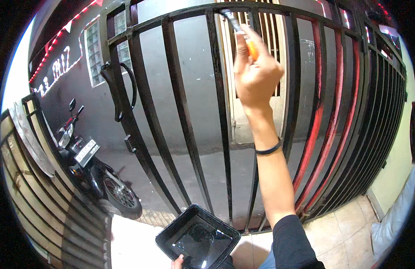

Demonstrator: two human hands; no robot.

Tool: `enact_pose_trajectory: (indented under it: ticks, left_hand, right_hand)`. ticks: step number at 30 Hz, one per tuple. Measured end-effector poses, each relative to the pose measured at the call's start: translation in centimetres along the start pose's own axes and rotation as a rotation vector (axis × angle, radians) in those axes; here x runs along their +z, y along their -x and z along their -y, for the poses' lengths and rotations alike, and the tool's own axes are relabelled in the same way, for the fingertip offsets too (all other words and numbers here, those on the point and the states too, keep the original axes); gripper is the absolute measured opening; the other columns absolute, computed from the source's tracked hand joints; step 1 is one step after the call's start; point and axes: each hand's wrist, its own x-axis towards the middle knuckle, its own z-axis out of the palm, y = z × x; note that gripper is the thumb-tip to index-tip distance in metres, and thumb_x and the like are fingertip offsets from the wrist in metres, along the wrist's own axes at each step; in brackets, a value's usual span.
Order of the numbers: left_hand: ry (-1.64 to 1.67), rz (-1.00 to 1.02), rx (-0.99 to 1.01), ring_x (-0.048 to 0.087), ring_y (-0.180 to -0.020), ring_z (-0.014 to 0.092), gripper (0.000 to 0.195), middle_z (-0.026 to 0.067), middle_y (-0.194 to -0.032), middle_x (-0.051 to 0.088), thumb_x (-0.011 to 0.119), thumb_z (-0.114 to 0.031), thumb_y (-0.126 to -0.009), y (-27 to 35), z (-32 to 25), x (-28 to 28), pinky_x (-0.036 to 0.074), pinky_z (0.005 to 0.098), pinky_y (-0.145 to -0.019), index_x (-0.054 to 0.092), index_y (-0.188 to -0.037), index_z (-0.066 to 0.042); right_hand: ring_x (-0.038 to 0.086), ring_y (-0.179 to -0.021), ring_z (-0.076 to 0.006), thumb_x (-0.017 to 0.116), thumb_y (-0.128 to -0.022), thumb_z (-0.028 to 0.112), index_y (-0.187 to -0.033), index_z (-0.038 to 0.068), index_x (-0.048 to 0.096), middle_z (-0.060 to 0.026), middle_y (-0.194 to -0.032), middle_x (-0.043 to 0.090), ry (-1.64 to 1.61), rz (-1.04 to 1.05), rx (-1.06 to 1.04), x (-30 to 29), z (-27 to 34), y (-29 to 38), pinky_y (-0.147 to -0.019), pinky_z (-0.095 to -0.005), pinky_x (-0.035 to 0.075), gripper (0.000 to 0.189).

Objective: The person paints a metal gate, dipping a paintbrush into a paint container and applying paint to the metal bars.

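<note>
My right hand (256, 69) is raised near the top of a metal bar gate (221, 101), closed around the orange handle of a paintbrush (232, 22). The brush's dark bristles are at the top of a bar, just under the upper rail; blur hides whether they touch. Low in the view, my left hand (177, 262) grips the near edge of a black plastic tray (234, 235) with glossy dark liquid in it; only the thumb side shows. Most bars look glossy black, while several bars (310, 144) at the right are partly red.
A parked motorcycle (93, 161) stands beyond the gate at the left. A black gate handle (113, 90) and a latch (130, 144) are on the gate's left upright. A grey wall (194, 60) rises behind. Light floor tiles (328, 228) and a pale cloth (395, 215) lie at the right.
</note>
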Motion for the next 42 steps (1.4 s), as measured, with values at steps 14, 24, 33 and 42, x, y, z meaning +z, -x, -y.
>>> enact_pose_trajectory:
  ticks: [14, 24, 33, 42]
  left_hand:
    - [0.001, -0.016, 0.04, 0.07, -0.111, 0.023, 0.047, 0.0096, -0.12, 0.074, 0.07, -0.039, -0.102, -1.5, -1.1, -0.4, 0.056, 0.0378, -0.098, 0.066, -0.131, -0.003]
    - [-0.092, -0.017, 0.061, 0.068, -0.115, 0.027, 0.051, 0.0114, -0.124, 0.072, 0.071, -0.042, -0.1, -2.3, 0.0, -1.2, 0.054, 0.0414, -0.102, 0.064, -0.133, -0.003]
    - [-0.092, 0.064, -0.073, 0.065, -0.123, 0.029, 0.063, 0.0113, -0.136, 0.069, 0.069, -0.053, -0.098, -1.3, 1.1, -0.5, 0.052, 0.0449, -0.105, 0.062, -0.143, -0.009]
    - [-0.126, 0.062, -0.055, 0.064, -0.126, 0.03, 0.067, 0.0122, -0.14, 0.067, 0.069, -0.055, -0.097, -0.2, 2.0, 0.4, 0.051, 0.0453, -0.108, 0.06, -0.146, -0.009]
  right_hand:
    - [0.079, -0.072, -0.0219, 0.072, -0.104, 0.012, -0.121, 0.001, 0.078, -0.0172, -0.09, 0.08, 0.172, -0.288, -0.058, -1.3, 1.2, 0.6, -0.062, -0.0327, 0.059, 0.021]
    - [0.07, -0.061, -0.0107, 0.071, -0.108, 0.03, -0.12, -0.006, 0.077, -0.0074, -0.081, 0.076, -0.064, 0.092, 0.356, -6.4, -4.0, -2.9, -0.05, -0.0269, 0.05, 0.039]
    - [0.06, -0.05, -0.0063, 0.068, -0.109, 0.023, -0.126, -0.003, 0.075, -0.0125, -0.098, 0.082, -0.252, -0.182, 0.373, -10.6, -4.8, -2.3, -0.043, -0.0237, 0.041, 0.031]
    - [0.078, -0.071, -0.0281, 0.073, -0.102, 0.011, -0.121, -0.001, 0.074, -0.0181, -0.088, 0.079, 0.323, -0.144, -0.097, -7.3, -4.0, -4.8, -0.059, -0.0351, 0.061, 0.022]
